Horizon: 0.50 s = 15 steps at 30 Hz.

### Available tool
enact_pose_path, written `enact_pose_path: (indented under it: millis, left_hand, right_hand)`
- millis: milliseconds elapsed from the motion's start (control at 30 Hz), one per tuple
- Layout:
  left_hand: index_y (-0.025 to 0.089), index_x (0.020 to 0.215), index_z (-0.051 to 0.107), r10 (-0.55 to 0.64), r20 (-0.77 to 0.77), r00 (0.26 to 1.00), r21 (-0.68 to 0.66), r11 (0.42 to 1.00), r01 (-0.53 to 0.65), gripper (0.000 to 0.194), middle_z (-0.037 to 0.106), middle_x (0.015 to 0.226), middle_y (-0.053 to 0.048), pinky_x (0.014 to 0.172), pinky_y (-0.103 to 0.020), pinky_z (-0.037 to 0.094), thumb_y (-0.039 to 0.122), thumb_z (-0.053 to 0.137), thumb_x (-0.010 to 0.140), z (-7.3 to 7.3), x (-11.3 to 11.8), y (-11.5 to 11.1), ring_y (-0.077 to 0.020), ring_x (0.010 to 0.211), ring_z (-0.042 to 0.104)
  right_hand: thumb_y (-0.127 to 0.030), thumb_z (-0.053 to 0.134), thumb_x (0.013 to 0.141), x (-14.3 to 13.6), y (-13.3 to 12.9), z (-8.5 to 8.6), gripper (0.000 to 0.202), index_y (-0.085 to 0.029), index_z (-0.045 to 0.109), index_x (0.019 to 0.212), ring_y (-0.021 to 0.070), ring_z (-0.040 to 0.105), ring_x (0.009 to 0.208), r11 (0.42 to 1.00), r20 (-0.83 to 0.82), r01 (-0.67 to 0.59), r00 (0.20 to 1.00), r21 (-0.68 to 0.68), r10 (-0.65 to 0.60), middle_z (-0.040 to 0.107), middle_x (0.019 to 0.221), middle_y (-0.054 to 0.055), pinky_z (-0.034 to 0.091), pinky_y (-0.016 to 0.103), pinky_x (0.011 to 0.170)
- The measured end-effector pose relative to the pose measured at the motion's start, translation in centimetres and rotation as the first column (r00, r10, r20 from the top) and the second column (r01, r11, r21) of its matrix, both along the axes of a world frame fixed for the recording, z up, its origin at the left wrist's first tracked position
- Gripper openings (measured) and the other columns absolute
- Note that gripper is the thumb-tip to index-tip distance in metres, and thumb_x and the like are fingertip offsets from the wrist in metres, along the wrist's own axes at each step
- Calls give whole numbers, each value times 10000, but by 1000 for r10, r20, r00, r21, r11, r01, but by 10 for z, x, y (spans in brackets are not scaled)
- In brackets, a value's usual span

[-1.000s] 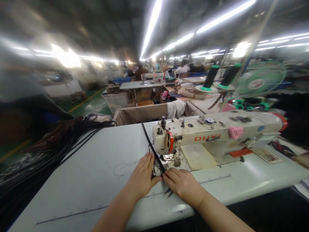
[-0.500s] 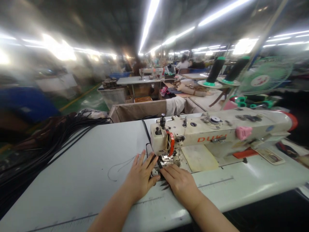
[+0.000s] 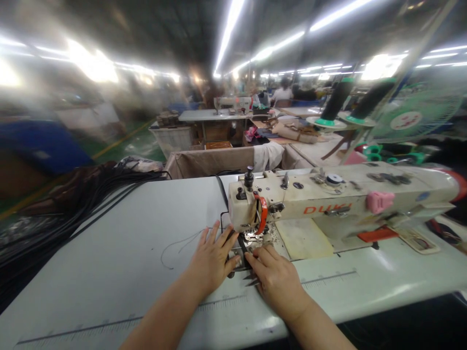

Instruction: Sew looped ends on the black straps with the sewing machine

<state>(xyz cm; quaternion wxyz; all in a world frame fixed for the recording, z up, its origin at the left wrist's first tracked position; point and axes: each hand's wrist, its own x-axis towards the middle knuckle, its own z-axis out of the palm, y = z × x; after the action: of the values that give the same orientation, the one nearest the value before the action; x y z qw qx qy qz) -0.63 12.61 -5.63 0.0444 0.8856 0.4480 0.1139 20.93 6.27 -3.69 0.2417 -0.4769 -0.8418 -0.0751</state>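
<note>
A narrow black strip [image 3: 242,246] runs under the presser foot [image 3: 252,236] of a sewing machine [image 3: 288,199]; its far part [image 3: 221,190] trails off behind the machine head. My left hand [image 3: 212,258] lies open with spread fingers just left of the strip, fingertips close to the needle area. To the right of the strip, my right hand [image 3: 277,278] is curled, its index fingertip at the strip's edge. Pointed metal blades of thread snips [image 3: 251,280] stick out from beneath that hand; their handles are hidden in it.
Loose thread [image 3: 168,253] lies on the white tabletop [image 3: 120,253], left of my hand. Many black strips [image 3: 98,209] hang over the left edge. Behind the table stands a cloth-lined bin [image 3: 211,163]. Thread cones [image 3: 337,102] and a green fan [image 3: 408,119] stand at right.
The view has turned slightly left, so the machine sits farther right. My right hand's fingers are more bent and a little farther from the presser foot. The left hand stays flat.
</note>
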Motion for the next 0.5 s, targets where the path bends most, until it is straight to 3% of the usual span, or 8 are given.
enact_pose_path:
  millis: [100,500]
  left_hand:
    - [299,1538,447,-2,-13,1000,-30,1000,2,539,452,1621,-46,1225,-697,229,498,425,1038,1,1,6,-399,1562,224]
    - [308,1528,443,23,-13,1000,-39,999,-23,525,520,1563,-75,1201,-754,206,471,451,1029,3,7,16,-421,1543,271]
  right_hand:
    - [-31,620,774,-1,0,1,454,-146,690,1208,271,599,944,999,13,17,1000,-47,-17,703,1004,97,586,370,756]
    - [-37,637,756,-4,2,0,518,-130,652,1265,278,596,980,997,44,57,998,-60,-54,704,1028,109,582,370,774]
